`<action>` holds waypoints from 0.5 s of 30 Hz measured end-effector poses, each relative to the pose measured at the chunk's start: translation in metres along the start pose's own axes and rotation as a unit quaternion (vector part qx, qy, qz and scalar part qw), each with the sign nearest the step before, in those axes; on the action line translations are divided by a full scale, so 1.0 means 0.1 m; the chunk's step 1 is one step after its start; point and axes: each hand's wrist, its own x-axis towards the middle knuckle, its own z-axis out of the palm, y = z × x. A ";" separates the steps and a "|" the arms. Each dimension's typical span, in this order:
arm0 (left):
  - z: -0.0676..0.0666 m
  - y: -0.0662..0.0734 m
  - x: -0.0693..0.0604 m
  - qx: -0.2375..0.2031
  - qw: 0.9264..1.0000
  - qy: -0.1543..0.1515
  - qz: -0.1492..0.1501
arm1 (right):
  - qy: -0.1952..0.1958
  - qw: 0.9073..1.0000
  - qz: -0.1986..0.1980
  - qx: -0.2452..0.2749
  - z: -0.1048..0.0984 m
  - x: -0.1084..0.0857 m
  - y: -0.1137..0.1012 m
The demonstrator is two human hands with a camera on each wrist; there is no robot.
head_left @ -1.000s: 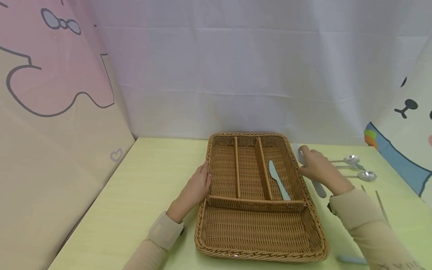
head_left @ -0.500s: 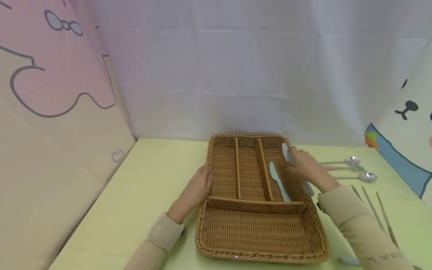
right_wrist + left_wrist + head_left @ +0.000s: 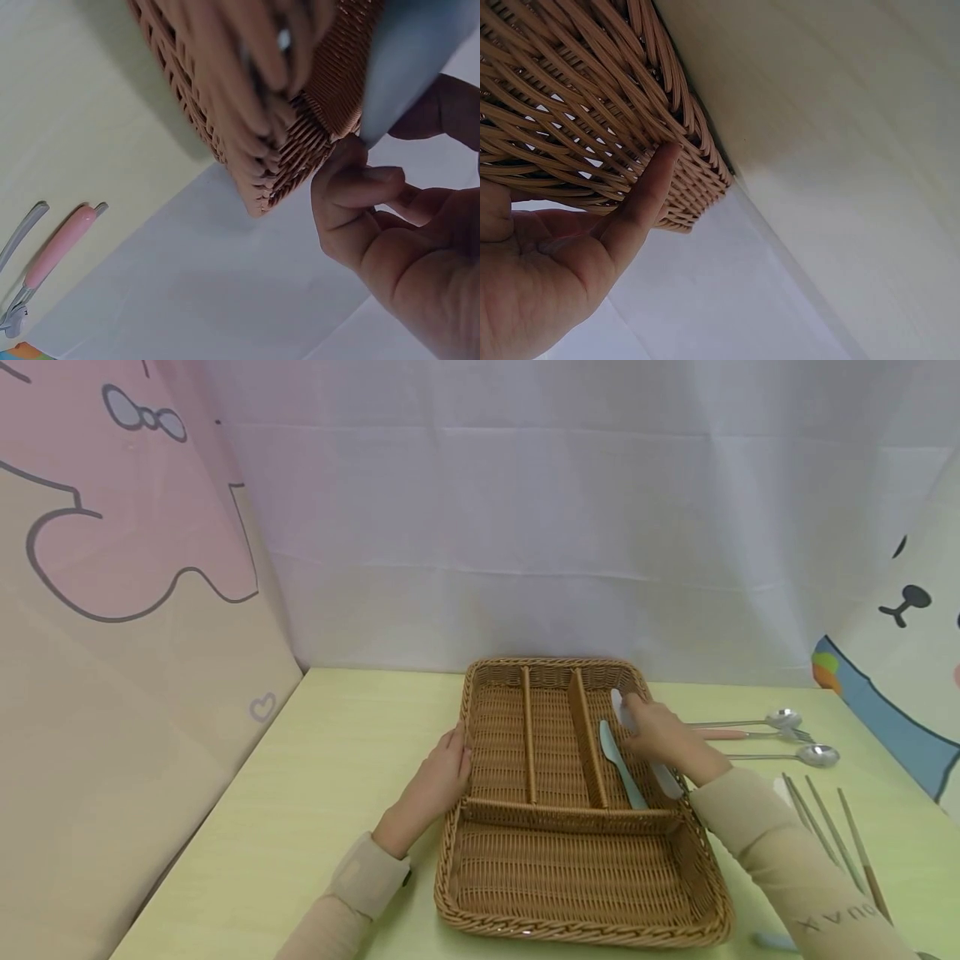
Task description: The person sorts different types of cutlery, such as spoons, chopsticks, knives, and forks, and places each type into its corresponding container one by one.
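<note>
A brown wicker basket (image 3: pixel 570 935) with several compartments stands on the table. My left hand (image 3: pixel 435 777) grips its left rim; in the left wrist view a digit presses the woven outer wall. Over the far right compartment, my right hand (image 3: pixel 663 735) pinches a pale grey-white table knife (image 3: pixel 667 782). That knife lies slanted inside the right rim, blade end away from me; whether it touches the bottom I cannot tell. Beside it, a light blue table knife (image 3: pixel 621 767) rests in the same compartment. The right wrist view shows the held knife (image 3: pixel 412 64) blurred between thumb and fingers.
Right of the basket lie two metal spoons (image 3: pixel 817 755) and a fork with a pink handle (image 3: pixel 723 734). Several chopsticks (image 3: pixel 855 837) lie nearer, partly behind the right sleeve. A light blue handle (image 3: pixel 776 941) shows at the front. A white cloth (image 3: pixel 450 527) hangs behind the table.
My right hand has carried the pale knife left, from the table beside the basket, across the rim and over the right compartment. My left hand stays on the left rim.
</note>
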 end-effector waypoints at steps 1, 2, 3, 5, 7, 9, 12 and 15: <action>0.00 0.00 0.00 0.002 1.000 0.001 0.001 | -0.001 1.000 0.000 -0.003 0.01 0.01 0.01; 0.00 0.00 0.00 0.004 1.000 0.002 0.002 | -0.002 1.000 -0.001 -0.005 0.02 0.01 0.01; 0.00 0.00 0.00 0.006 1.000 0.003 0.003 | -0.003 1.000 -0.001 -0.008 0.03 0.02 0.02; 0.00 0.00 0.00 0.009 1.000 0.005 0.005 | -0.005 1.000 -0.003 -0.009 0.04 0.02 0.02; 0.00 0.00 -0.01 0.010 1.000 0.006 0.006 | -0.004 1.000 -0.008 -0.008 0.05 0.02 0.03; -0.01 0.00 -0.01 0.009 1.000 0.005 0.006 | -0.001 1.000 -0.012 -0.009 0.05 0.02 0.03; -0.01 0.01 -0.01 0.007 1.000 0.004 0.003 | 0.010 1.000 -0.023 -0.006 0.06 0.01 0.04; -0.01 0.01 0.00 0.008 1.000 0.003 0.002 | 0.018 0.999 -0.027 0.003 0.06 0.01 0.05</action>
